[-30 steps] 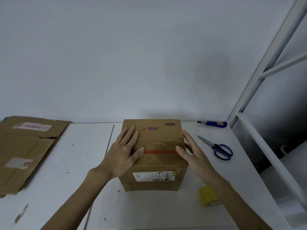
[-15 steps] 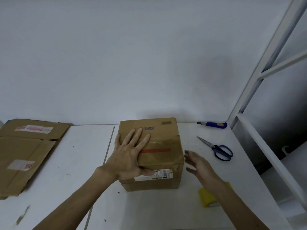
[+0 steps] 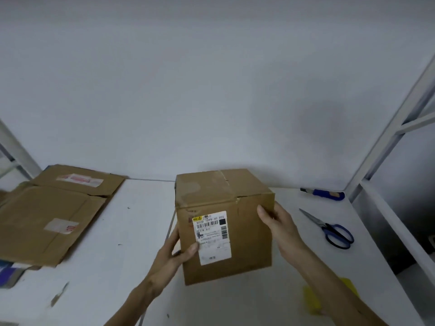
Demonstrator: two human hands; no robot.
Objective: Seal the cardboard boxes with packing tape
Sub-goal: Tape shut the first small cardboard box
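Observation:
A brown cardboard box (image 3: 244, 238) stands in the middle of the white table, tilted, with its white shipping label facing me and a taped seam on the upper face. My left hand (image 3: 175, 252) grips the box's lower left edge, thumb on the label. On the right edge my right hand (image 3: 277, 222) holds the box, thumb on the front face. A yellow roll of packing tape (image 3: 313, 300) lies blurred on the table near my right forearm.
Flattened cardboard boxes (image 3: 47, 220) lie on the left of the table. Blue-handled scissors (image 3: 332, 231) and a blue utility knife (image 3: 324, 194) lie to the right. A white metal frame (image 3: 390, 132) rises at the right edge. A white wall stands behind.
The box has been turned so that the label side now faces me. My left hand went from the top to the lower left edge. My right hand came back onto the right edge.

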